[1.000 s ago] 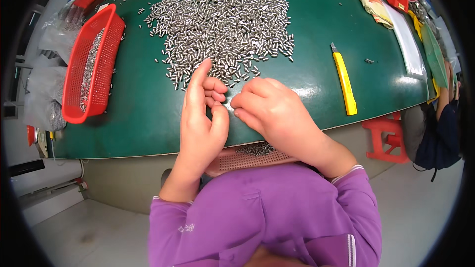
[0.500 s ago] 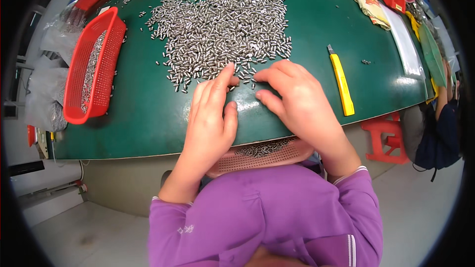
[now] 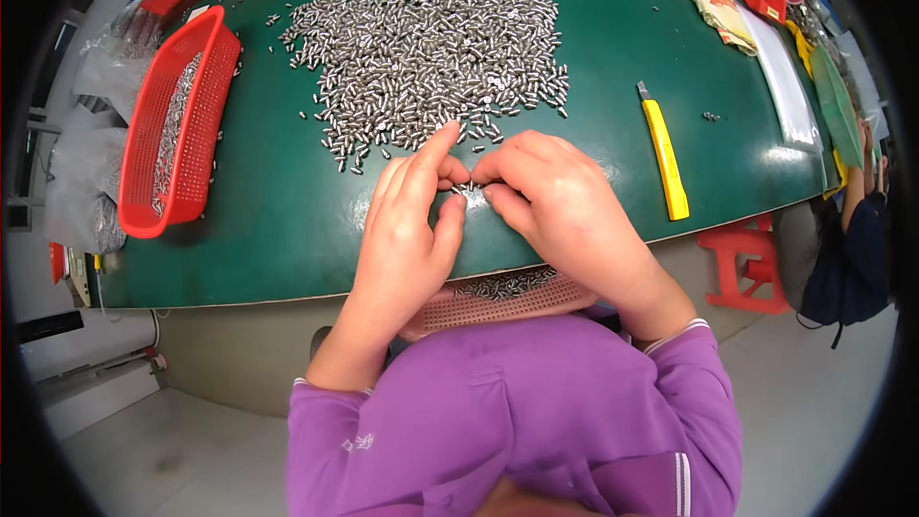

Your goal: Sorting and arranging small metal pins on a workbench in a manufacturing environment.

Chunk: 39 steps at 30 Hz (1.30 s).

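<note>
A wide heap of small silver metal pins [image 3: 431, 57], bullet-shaped, covers the middle of the green tabletop [image 3: 278, 220]. Just in front of its near edge, a few loose pins [image 3: 467, 188] lie between the fingertips of both hands. My left hand [image 3: 397, 220] is open, with its outer fingers stretched forward and its thumb apart beside these pins. From the other side, my right hand [image 3: 560, 191] reaches to the same pins, its fingers bent and its thumb tip apart from the forefinger. Below the table's front edge, a pink basket [image 3: 498, 311] at my lap contains more pins.
At left stands a long red basket [image 3: 206, 139] with pins in it, and clear plastic bags [image 3: 81, 172] sit beyond it. A yellow utility knife [image 3: 663, 158], blade out, lies right of my hands. Farther right are a cloth [image 3: 716, 5] and a red stool [image 3: 747, 268].
Both hands have come slightly nearer to me and closer together. A few pins that were at the heap's near edge now lie apart from it, between my fingertips.
</note>
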Tool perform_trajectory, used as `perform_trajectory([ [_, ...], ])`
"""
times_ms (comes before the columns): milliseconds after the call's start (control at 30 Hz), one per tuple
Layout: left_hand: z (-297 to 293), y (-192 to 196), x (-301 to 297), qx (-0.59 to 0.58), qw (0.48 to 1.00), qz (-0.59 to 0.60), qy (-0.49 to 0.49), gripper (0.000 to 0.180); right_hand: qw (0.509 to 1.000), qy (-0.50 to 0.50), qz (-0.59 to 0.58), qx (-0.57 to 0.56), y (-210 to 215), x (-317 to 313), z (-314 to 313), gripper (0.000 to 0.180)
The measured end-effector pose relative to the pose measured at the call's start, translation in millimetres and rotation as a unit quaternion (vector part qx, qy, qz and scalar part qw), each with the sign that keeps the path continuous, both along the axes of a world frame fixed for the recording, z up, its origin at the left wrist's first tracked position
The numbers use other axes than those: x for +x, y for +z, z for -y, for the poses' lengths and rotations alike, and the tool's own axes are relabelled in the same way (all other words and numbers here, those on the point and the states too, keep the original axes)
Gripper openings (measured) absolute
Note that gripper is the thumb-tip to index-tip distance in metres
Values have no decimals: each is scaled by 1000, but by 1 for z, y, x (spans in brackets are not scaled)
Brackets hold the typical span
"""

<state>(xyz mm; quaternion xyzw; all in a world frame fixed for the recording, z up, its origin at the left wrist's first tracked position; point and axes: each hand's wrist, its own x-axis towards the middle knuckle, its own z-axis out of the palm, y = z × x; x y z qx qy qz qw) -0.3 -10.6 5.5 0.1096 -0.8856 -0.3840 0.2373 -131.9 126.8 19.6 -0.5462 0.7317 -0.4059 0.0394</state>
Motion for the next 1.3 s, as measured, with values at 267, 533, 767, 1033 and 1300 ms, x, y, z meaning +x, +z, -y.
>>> perform_trajectory([
  [267, 2, 1, -2, -5, 1000, -7, -16, 65, 1000, -8, 15, -2, 1, 1, 1, 18],
  [533, 0, 1, -1, 5, 1000, -3, 6, 64, 999, 29, -34, -24, -1, -3, 2, 15],
  [767, -1, -2, -2, 12, 1000, -7, 8, 63, 999, 23, -16, 36, 6, -4, -2, 17],
  [1033, 0, 1, -1, -16, 1000, 0, 3, 60, 999, 41, -3, 12, 4, -4, -3, 15],
  [1300, 1, -2, -4, -25, 999, -15, -15, 57, 999, 48, -23, -1, -1, -6, -2, 14],
])
